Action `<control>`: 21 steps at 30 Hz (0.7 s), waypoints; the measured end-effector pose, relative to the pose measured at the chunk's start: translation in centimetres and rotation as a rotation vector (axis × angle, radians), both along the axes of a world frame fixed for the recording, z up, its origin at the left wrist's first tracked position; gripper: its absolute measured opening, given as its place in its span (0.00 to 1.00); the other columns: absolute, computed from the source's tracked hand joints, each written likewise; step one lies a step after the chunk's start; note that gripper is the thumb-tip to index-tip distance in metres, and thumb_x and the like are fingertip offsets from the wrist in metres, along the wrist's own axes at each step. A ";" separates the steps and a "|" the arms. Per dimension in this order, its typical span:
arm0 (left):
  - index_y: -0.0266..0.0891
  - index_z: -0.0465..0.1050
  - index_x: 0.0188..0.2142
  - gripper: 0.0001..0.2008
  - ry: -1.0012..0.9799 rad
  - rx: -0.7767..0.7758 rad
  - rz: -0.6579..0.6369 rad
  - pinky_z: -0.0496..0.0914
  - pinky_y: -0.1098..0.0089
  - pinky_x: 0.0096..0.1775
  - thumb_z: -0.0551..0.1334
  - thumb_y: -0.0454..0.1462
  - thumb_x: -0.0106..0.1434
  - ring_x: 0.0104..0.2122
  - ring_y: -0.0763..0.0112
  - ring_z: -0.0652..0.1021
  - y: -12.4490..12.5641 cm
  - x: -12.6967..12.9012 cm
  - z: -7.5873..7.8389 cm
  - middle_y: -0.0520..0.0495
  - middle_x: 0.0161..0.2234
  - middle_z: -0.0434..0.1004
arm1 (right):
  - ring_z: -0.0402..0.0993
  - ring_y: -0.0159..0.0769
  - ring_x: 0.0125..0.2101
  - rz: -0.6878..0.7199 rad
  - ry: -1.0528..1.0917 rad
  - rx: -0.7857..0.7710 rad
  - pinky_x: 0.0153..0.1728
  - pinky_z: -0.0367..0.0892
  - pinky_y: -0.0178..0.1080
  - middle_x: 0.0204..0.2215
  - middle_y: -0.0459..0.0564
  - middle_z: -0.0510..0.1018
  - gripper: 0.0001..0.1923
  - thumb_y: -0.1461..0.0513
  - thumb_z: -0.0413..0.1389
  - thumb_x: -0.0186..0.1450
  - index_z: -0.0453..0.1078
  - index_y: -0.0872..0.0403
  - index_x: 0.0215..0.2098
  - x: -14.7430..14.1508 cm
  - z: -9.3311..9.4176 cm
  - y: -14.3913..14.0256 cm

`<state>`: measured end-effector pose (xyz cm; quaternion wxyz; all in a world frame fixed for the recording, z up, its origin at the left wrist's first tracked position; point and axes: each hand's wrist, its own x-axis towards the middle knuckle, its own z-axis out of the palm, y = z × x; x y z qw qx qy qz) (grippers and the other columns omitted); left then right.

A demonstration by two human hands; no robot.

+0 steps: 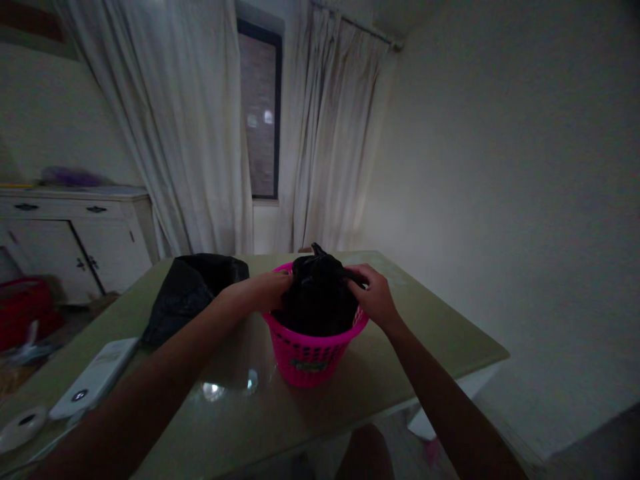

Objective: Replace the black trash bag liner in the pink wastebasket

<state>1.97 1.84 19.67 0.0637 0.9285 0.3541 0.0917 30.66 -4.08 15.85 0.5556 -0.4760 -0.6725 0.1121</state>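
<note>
At frame centre, the left hand [267, 291] and right hand [376, 295] pinch the black plastic bag [316, 293], gathering its top inside the pink perforated plastic basket [310, 357] on the table [440, 333].

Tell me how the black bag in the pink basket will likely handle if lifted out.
Black bag is probably floppy: its film bunches into a crumpled top between left hand and right hand. Likely slippery. The pink basket looks light and may lift along with it.

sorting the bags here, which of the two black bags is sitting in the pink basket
The black bag gripped by both hands sits in the pink basket. The other black bag lies flat on the table, to its left, untouched.
</note>
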 end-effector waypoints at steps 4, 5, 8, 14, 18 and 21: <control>0.29 0.75 0.62 0.24 -0.145 0.226 0.223 0.74 0.53 0.62 0.55 0.26 0.69 0.60 0.48 0.82 -1.0 0.4 1.3 0.27 0.59 0.82 | 0.81 0.40 0.37 0.027 0.035 -0.028 0.43 0.74 0.42 0.35 0.49 0.84 0.11 0.58 0.64 0.61 0.79 0.53 0.41 -0.8 0.0 -0.3; 0.30 0.73 0.65 0.24 -0.248 0.273 0.231 0.72 0.52 0.64 0.53 0.28 0.72 0.63 0.50 0.80 -1.5 1.0 1.5 0.28 0.62 0.80 | 0.80 0.39 0.36 0.034 0.024 -0.021 0.42 0.74 0.42 0.34 0.48 0.83 0.09 0.58 0.64 0.61 0.78 0.52 0.39 -1.2 0.0 -0.4; 0.38 0.77 0.61 0.18 -0.375 0.263 0.113 0.73 0.54 0.62 0.57 0.39 0.78 0.60 0.51 0.81 -2.4 2.9 1.7 0.37 0.58 0.84 | 0.78 0.39 0.37 0.054 -0.039 0.015 0.43 0.72 0.41 0.34 0.48 0.82 0.08 0.58 0.64 0.63 0.79 0.52 0.39 -2.1 0.4 -0.6; 0.42 0.80 0.43 0.11 -0.548 0.227 0.239 0.73 0.59 0.49 0.60 0.42 0.74 0.45 0.55 0.83 -1.5 1.9 0.5 0.42 0.42 0.85 | 0.76 0.40 0.37 0.004 -0.090 0.075 0.43 0.70 0.42 0.33 0.49 0.79 0.08 0.56 0.63 0.65 0.76 0.53 0.33 0.3 0.1 -1.0; 0.42 0.76 0.38 0.11 -0.705 0.237 0.447 0.70 0.62 0.41 0.59 0.45 0.70 0.37 0.58 0.80 -1.6 0.0 -0.4 0.45 0.35 0.81 | 0.77 0.40 0.36 0.008 -0.019 -0.045 0.41 0.69 0.41 0.31 0.48 0.78 0.13 0.52 0.62 0.66 0.72 0.52 0.32 2.0 -1.1 -1.1; 0.43 0.73 0.36 0.09 -0.804 0.243 0.642 0.66 0.62 0.39 0.58 0.45 0.66 0.33 0.59 0.77 -1.8 -1.0 -0.5 0.47 0.31 0.76 | 0.75 0.38 0.34 -0.008 0.040 -0.045 0.39 0.69 0.40 0.29 0.47 0.76 0.16 0.50 0.65 0.65 0.69 0.52 0.31 2.4 -1.6 -1.0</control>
